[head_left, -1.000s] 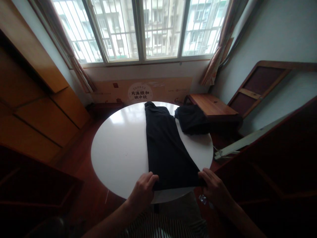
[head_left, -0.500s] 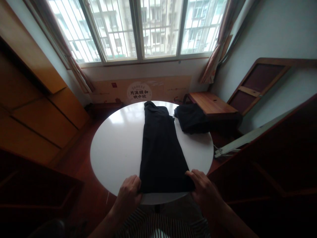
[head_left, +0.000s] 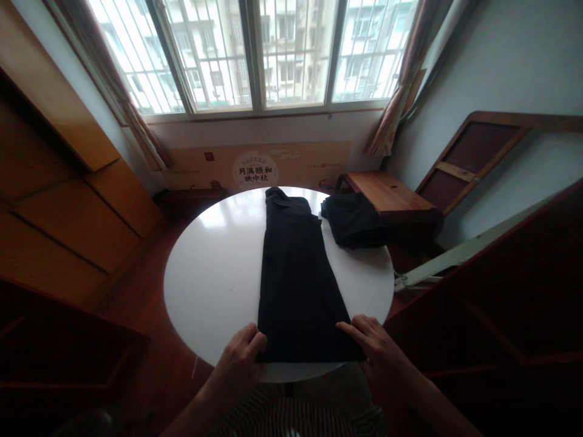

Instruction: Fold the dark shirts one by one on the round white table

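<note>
A black garment [head_left: 296, 273] lies lengthwise over the white round table [head_left: 209, 267], smooth along its near part and bunched at its far end. Its exact kind is hard to make out. My left hand [head_left: 243, 352] is closed on the near left corner. At the near right corner my right hand [head_left: 371, 340] grips the cloth, thumb and fingers over the edge. Between them the near hem runs straight, close to the table's front rim. A folded pile of black cloth [head_left: 353, 220] sits at the table's far right.
Behind the table's right side stands a low wooden table [head_left: 387, 191]. Orange-brown cabinets [head_left: 68, 237] line the left, and a dark wooden panel [head_left: 501, 303] rises on the right. A printed banner [head_left: 291, 167] runs below the barred window [head_left: 255, 54].
Both hands have drawn the garment's near edge slightly toward me, and the right corner is a little farther right. The folded pile has stayed in place.
</note>
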`<state>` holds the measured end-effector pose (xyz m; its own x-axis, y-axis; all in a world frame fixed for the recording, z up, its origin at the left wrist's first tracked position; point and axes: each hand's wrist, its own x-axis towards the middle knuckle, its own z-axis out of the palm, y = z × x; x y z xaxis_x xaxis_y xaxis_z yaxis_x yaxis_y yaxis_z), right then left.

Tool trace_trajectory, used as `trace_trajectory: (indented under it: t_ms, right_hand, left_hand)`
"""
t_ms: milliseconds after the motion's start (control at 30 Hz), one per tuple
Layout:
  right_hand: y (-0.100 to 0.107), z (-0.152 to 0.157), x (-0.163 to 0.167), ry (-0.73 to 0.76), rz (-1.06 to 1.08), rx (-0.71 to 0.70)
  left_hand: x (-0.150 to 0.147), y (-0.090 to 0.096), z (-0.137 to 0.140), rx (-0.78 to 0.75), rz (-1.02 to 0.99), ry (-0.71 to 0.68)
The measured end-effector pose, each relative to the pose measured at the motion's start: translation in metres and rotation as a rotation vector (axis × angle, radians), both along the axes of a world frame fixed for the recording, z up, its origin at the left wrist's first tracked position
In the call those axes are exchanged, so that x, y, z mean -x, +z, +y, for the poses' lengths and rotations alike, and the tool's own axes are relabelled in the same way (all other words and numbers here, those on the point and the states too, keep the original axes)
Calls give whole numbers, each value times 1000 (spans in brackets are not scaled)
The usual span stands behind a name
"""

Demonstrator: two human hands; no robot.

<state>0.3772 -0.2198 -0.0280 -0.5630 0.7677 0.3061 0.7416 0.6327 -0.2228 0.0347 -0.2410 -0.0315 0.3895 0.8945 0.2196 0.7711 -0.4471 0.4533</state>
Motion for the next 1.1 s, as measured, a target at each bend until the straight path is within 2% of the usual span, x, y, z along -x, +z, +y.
trace_trajectory:
  t_ms: [67, 167, 267, 333, 400, 500, 600, 667, 767, 900, 1100]
  right_hand:
    - [15, 7, -6, 64, -21, 61]
    - [37, 30, -14, 110, 35, 50]
    - [54, 67, -6, 144, 160, 65]
    - [64, 98, 14, 192, 205, 102]
    - [72, 133, 45, 228, 176, 95]
    - [77, 182, 102, 278, 63, 47]
    - [69, 219, 152, 288, -57, 37]
    - [54, 230, 175, 243, -155, 93]
    - [27, 227, 191, 165, -241, 183]
    - [1, 207, 194, 113, -186, 156]
    - [-1, 199, 190, 133, -117, 152]
  left_hand:
    - [1, 10, 0, 44, 10, -76]
    - [8, 29, 4, 146, 12, -186]
    - [16, 44, 29, 149, -9, -198]
    - [20, 48, 61, 65, 4, -139]
    - [23, 49, 105, -6, 3, -88]
    - [24, 46, 183, 22, -140, 21]
    - [23, 45, 258, 205, -381, 286]
    - [20, 44, 298, 270, -452, 367]
    - [10, 39, 344, 333, -496, 427]
    - [-5, 30, 382, 403, -517, 504]
    - [-10, 21, 410, 428, -492, 574]
